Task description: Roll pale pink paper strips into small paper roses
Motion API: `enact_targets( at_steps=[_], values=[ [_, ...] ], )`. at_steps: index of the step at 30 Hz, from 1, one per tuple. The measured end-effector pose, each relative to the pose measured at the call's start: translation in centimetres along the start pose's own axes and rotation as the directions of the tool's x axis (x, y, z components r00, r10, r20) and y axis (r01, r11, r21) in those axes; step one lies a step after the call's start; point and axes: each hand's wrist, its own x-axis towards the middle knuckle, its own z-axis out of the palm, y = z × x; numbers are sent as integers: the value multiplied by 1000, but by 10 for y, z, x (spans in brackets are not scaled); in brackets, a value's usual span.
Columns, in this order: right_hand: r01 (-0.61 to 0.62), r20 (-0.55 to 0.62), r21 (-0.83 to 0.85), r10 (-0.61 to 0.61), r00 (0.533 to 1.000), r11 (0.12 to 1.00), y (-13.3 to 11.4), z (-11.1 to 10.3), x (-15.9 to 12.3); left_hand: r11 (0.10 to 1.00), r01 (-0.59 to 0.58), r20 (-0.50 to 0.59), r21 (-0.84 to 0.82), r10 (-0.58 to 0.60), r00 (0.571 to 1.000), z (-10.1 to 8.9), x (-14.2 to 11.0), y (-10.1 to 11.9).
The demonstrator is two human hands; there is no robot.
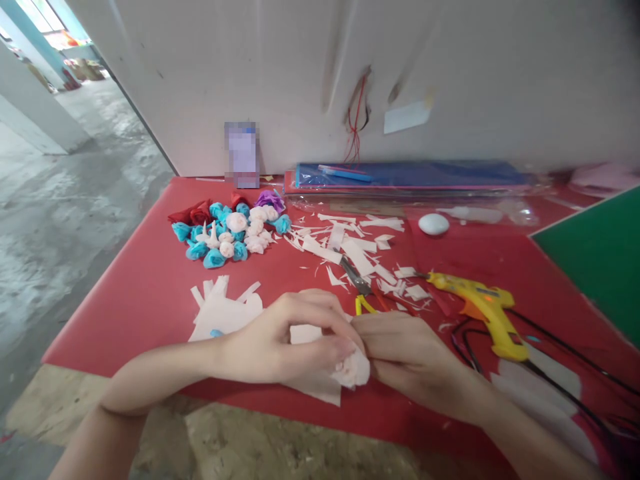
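Note:
My left hand (285,337) and my right hand (405,350) meet at the near edge of the red table (150,293). Both pinch a small rolled white paper flower (354,370) between their fingertips. A flat white paper piece (315,387) lies under the hands. Cut white paper petals (223,310) lie just left of my left hand. Scissors with yellow handles (361,293) lie right behind my hands.
A pile of blue, white, red and purple paper flowers (233,230) sits at the back left. White paper scraps (350,247) litter the middle. A yellow glue gun (483,307) with black cord lies right. Packs of coloured paper (410,177) lean by the wall. A green sheet (600,253) covers the far right.

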Motion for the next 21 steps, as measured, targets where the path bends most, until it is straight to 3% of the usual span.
enact_targets(
  at_steps=[7, 12, 15, 21],
  values=[
    [-72, -24, 197, 78, 997, 978, -1, 3, 2, 976, 66, 38, -207, -59, 998, -1, 0, -6],
    [-227, 17, 488, 251, 968, 843, 0, 5, 3, 903, 90, 17, -420, -91, 996, -3, -1, -17],
    [-317, 76, 582, 338, 938, 749, 3, 7, 2, 916, 84, -5, -393, -93, 996, -4, -1, -17],
    [-344, 133, 732, 372, 919, 588, 8, 11, -1, 976, -69, -19, -206, 67, 998, -5, 5, -15]
  ],
)
